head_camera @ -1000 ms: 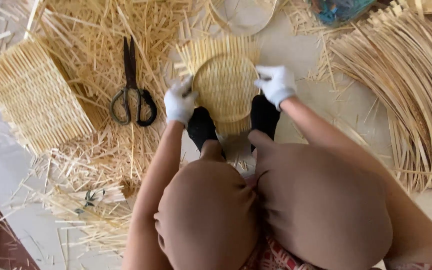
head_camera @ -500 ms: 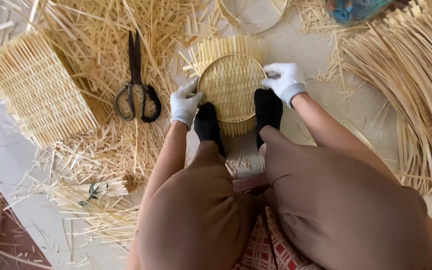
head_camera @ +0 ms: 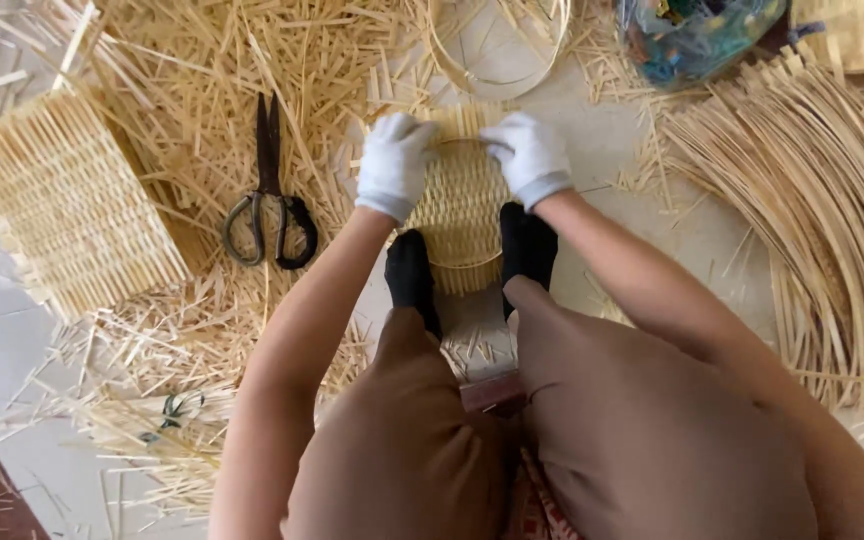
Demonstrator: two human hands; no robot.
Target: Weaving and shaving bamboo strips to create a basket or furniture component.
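Both hands [head_camera: 462,160] have shifted to the woven mat's [head_camera: 462,215] far edge, gripping it.

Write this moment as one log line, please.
left hand: gripping round woven bamboo mat | right hand: gripping same | black-socked feet: pinning it

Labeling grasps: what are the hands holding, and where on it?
Both hands hold the woven mat at its far edge: left hand at the far left corner, right hand at the far right. Both feet pin its near edge.
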